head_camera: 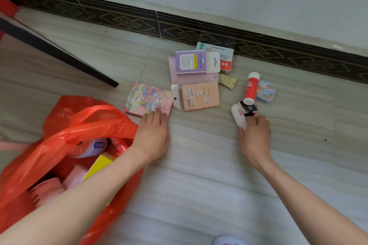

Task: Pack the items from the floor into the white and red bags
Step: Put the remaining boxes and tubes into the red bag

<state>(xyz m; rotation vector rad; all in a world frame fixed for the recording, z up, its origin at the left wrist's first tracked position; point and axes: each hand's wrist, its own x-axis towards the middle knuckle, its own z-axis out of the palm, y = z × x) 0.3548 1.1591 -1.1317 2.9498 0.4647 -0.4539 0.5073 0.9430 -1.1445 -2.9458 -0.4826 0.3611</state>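
A red plastic bag [65, 125] stands open at lower left with several packed items inside. My left hand [153, 133] lies on the floor, its straight fingertips touching the near edge of a colourful pink box [147, 98]. My right hand [255, 135] grips a white tube [239, 116], with a small black item [248, 108] against the fingers. Beyond lie a red and white tube [251, 87], a blue packet [265, 90], an orange package [200, 95], a purple package [192, 61] on a pink one [191, 79], a white and red packet [226, 55] and a yellowish sachet [228, 81]. No white bag shows.
A dark patterned skirting board [199, 32] runs along the wall behind the items. A black slanted bar [59, 51] crosses the floor at upper left, with something red [7, 6] at the far left edge. Pale tiled floor [199, 165] lies between my arms.
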